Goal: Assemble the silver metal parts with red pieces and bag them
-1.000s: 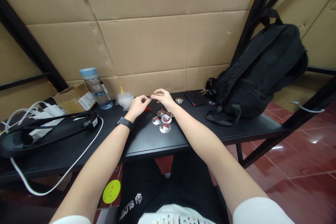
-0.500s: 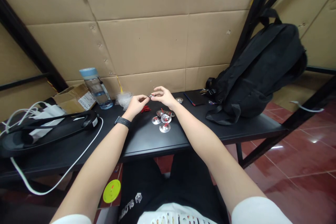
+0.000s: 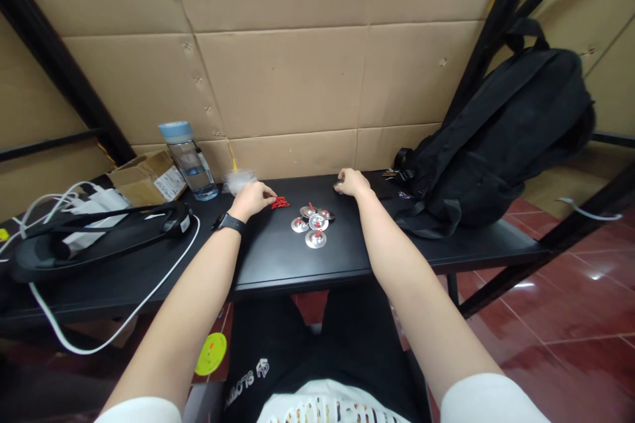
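Observation:
My left hand [image 3: 252, 199] is at the left end of a small pile of red cords [image 3: 280, 202]. Its fingertips are closed together against the pile; whether a cord is between them is hard to make out. Farther back and right, my right hand [image 3: 353, 182] has its fingers curled round a small silver finger cymbal [image 3: 338, 186], largely covered by the hand. Between my forearms lie several domed silver finger cymbals [image 3: 316, 238] with red cords at their centres, some overlapping. A clear plastic bag [image 3: 239, 180] sits just behind my left hand.
A water bottle [image 3: 193, 168] and a cardboard box [image 3: 149, 178] stand at the back left. Near them are white cables [image 3: 149, 307] and a black headset-like band [image 3: 169, 223]. A black backpack [image 3: 501, 139] and keys [image 3: 391, 174] occupy the right of the black table [image 3: 278, 271].
My hands have parted from a small piece they held together. The left came down to the red cords; the right moved right to the lone cymbal at the back.

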Action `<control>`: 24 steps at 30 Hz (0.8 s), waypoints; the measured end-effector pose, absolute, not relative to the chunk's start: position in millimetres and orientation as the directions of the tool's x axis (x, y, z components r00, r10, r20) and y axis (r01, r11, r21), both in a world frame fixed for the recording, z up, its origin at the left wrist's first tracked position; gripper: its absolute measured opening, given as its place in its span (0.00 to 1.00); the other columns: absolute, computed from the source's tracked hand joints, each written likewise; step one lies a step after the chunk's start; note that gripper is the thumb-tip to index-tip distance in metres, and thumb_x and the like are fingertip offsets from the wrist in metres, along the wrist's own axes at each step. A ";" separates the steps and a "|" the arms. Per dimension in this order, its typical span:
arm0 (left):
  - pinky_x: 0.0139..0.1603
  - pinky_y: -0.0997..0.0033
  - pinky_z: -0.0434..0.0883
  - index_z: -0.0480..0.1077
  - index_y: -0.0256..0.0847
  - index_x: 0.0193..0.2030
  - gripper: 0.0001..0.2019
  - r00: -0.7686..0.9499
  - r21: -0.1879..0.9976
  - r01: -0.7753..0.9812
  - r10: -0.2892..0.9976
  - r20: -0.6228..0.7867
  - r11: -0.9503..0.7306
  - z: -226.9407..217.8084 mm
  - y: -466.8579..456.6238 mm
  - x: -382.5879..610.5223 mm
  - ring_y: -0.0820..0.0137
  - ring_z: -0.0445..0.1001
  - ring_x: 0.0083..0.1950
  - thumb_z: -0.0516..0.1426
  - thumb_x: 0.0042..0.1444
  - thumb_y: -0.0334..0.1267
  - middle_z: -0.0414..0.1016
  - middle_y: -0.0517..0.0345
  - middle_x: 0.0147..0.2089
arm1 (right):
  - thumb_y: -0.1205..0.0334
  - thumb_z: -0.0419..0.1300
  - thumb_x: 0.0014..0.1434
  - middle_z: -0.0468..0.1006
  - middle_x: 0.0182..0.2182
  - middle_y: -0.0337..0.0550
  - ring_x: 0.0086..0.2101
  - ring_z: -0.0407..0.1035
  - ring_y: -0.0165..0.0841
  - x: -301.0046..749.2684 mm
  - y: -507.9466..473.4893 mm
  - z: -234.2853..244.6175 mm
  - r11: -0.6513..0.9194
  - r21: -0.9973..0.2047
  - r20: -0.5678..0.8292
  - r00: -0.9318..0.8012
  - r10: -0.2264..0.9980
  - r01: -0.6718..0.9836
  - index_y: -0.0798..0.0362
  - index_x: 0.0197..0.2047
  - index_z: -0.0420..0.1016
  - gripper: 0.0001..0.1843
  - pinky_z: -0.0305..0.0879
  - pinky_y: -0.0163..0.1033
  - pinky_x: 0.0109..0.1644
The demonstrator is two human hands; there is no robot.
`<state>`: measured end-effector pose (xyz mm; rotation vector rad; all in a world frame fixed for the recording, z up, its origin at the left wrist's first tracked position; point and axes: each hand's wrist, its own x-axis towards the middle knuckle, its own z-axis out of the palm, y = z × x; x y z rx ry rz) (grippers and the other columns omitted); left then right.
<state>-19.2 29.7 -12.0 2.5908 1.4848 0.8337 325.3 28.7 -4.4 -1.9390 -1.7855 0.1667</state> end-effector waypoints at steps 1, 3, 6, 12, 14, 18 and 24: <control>0.36 0.66 0.71 0.84 0.47 0.33 0.05 0.391 0.293 0.793 0.815 0.428 -0.535 -12.3 29.9 -19.5 0.63 0.77 0.31 0.66 0.50 0.40 0.84 0.53 0.33 | 0.61 0.73 0.48 0.83 0.47 0.52 0.48 0.77 0.44 326.9 30.1 -5.9 -0.035 -0.436 0.223 0.145 0.964 0.899 0.50 0.47 0.80 0.21 0.71 0.42 0.50; 0.38 0.65 0.72 0.85 0.47 0.36 0.06 0.373 0.296 0.803 0.824 0.427 -0.517 -11.8 29.5 -18.8 0.62 0.77 0.32 0.65 0.52 0.39 0.84 0.53 0.34 | 0.62 0.74 0.47 0.83 0.45 0.53 0.45 0.78 0.42 328.4 32.3 -7.1 -0.043 -0.452 0.206 0.151 0.967 0.891 0.52 0.45 0.81 0.20 0.71 0.40 0.47; 0.44 0.63 0.73 0.85 0.46 0.40 0.10 0.360 0.305 0.805 0.828 0.430 -0.509 -9.3 26.6 -13.6 0.61 0.78 0.34 0.61 0.57 0.37 0.84 0.52 0.35 | 0.64 0.74 0.45 0.84 0.40 0.52 0.40 0.79 0.40 328.6 33.4 -5.3 -0.047 -0.474 0.174 0.146 0.974 0.879 0.53 0.39 0.81 0.15 0.72 0.39 0.43; 0.47 0.63 0.74 0.84 0.42 0.44 0.12 0.374 0.328 0.787 0.827 0.420 -0.522 -1.1 15.7 1.5 0.62 0.79 0.37 0.58 0.60 0.36 0.84 0.51 0.40 | 0.64 0.74 0.43 0.83 0.42 0.55 0.40 0.79 0.42 327.4 29.0 2.8 -0.122 -0.439 0.106 0.187 0.977 0.890 0.55 0.42 0.82 0.20 0.74 0.39 0.42; 0.48 0.64 0.74 0.83 0.41 0.45 0.13 0.383 0.328 0.785 0.828 0.410 -0.525 1.1 12.2 4.2 0.63 0.78 0.38 0.57 0.61 0.37 0.84 0.51 0.43 | 0.64 0.75 0.42 0.83 0.46 0.54 0.43 0.79 0.42 327.5 28.0 4.5 -0.128 -0.440 0.101 0.190 0.976 0.889 0.54 0.46 0.81 0.25 0.74 0.38 0.44; 0.49 0.65 0.74 0.83 0.40 0.46 0.13 0.386 0.332 0.787 0.835 0.392 -0.520 3.9 7.3 6.7 0.63 0.78 0.40 0.57 0.61 0.36 0.84 0.51 0.45 | 0.62 0.77 0.41 0.84 0.42 0.51 0.41 0.79 0.40 329.4 29.0 6.8 -0.160 -0.428 0.034 0.193 0.981 0.890 0.54 0.42 0.82 0.22 0.74 0.37 0.44; 0.47 0.65 0.74 0.83 0.40 0.46 0.13 0.381 0.338 0.787 0.838 0.391 -0.516 5.5 5.3 8.4 0.64 0.78 0.40 0.58 0.61 0.38 0.84 0.51 0.45 | 0.60 0.77 0.41 0.84 0.34 0.51 0.38 0.79 0.40 331.0 28.2 12.7 -0.120 -0.419 0.057 0.158 0.986 0.900 0.55 0.36 0.84 0.17 0.73 0.38 0.41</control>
